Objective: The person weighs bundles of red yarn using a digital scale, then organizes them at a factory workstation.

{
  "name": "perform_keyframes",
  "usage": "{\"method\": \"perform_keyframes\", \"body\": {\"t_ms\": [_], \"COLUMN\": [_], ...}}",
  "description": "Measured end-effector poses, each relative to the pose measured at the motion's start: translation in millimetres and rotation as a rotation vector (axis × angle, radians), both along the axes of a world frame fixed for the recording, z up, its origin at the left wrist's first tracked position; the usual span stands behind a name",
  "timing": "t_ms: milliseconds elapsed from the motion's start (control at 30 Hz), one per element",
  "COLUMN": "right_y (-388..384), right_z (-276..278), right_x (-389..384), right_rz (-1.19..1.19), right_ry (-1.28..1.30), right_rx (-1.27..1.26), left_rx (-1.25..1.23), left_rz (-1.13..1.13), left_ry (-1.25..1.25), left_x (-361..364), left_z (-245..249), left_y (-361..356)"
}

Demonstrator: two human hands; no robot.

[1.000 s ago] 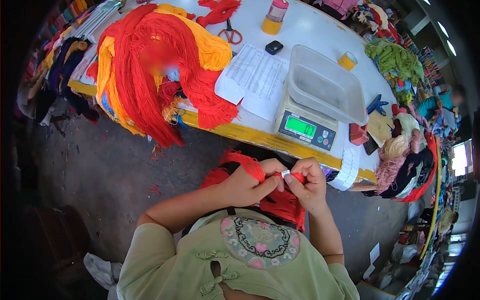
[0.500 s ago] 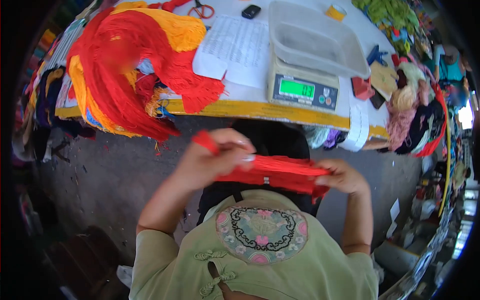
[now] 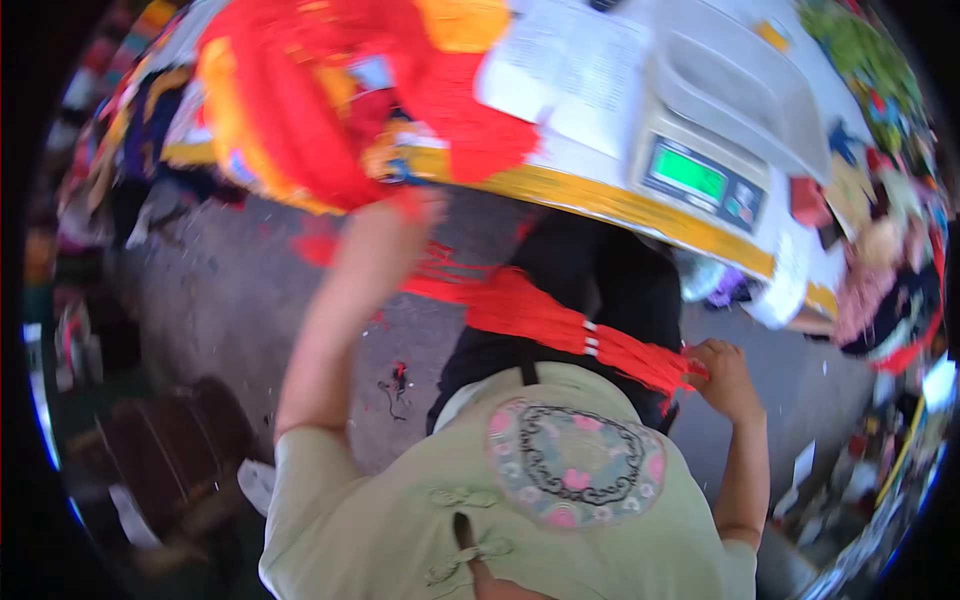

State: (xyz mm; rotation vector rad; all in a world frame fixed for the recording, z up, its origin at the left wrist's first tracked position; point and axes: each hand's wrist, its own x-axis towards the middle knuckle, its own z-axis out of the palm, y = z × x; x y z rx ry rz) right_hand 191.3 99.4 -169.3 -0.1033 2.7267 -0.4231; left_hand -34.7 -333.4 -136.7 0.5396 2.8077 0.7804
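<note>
A skein of red yarn (image 3: 535, 310) stretches across my lap, with small white ties around its middle. My right hand (image 3: 722, 378) is closed on its right end. My left hand (image 3: 408, 218) is raised to the left, just below the table's edge, and smeared by motion. Red strands run from the skein up to it, and red shows at its fingers and beyond the wrist, so it appears closed on the yarn. The exact grip of its fingers is blurred.
On the table (image 3: 560, 190) lie a red and orange yarn heap (image 3: 290, 90), a printed sheet (image 3: 570, 70) and a digital scale (image 3: 700, 175) carrying a clear plastic tub (image 3: 740, 80). More yarn (image 3: 865, 270) lies to the right. A brown ribbed object (image 3: 170, 440) stands at lower left.
My left hand has swung up and to the left, drawing red strands out from the skein. My right hand has shifted slightly right and down. The view has turned, moving the table rightward and up.
</note>
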Motion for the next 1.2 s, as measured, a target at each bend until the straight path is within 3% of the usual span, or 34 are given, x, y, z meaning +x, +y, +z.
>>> {"method": "perform_keyframes", "body": {"t_ms": [33,100,133,200,233,367,533,733,867,967,1200], "right_y": [-31,-88,-113,-153,-169,-214,-229,-244,-241,-244,-263], "right_z": [7,28,43,60,67,54,22,11,3,7,21], "right_x": [-24,-64,-81,-105,-116,-145,-149,-135,-153,-171,-164], "right_rz": [-0.005,-0.028,0.035,0.105,0.158,0.182,0.174,0.394,0.333,0.137,0.375], "right_ry": [0.093,0.197,0.274,0.394,0.505,0.826,0.736,0.66,0.767,0.741,0.629], "right_rx": [-0.2,-0.519,-0.561,-0.691,-0.716,-0.36,-0.249,-0.353,-0.329,-0.359,-0.621], "left_rx": [-0.193,-0.151,-0.126,-0.041,-0.105,-0.257,-0.179,-0.134,-0.147,-0.144,-0.146], "left_rz": [-0.029,-0.067,-0.044,-0.052,-0.075,-0.164,-0.131,-0.068,-0.093,-0.107,-0.085], "left_ry": [0.058,0.394,0.551,0.641,0.619,0.476,0.48,0.576,0.542,0.5,0.527], "left_x": [1,-4,-13,-28,-38,-73,-82,-79,-82,-82,-77], "left_z": [1,2,-8,21,22,-12,-68,-67,-75,-77,-72], "left_y": [28,68,84,113,124,151,148,145,145,145,142]}}
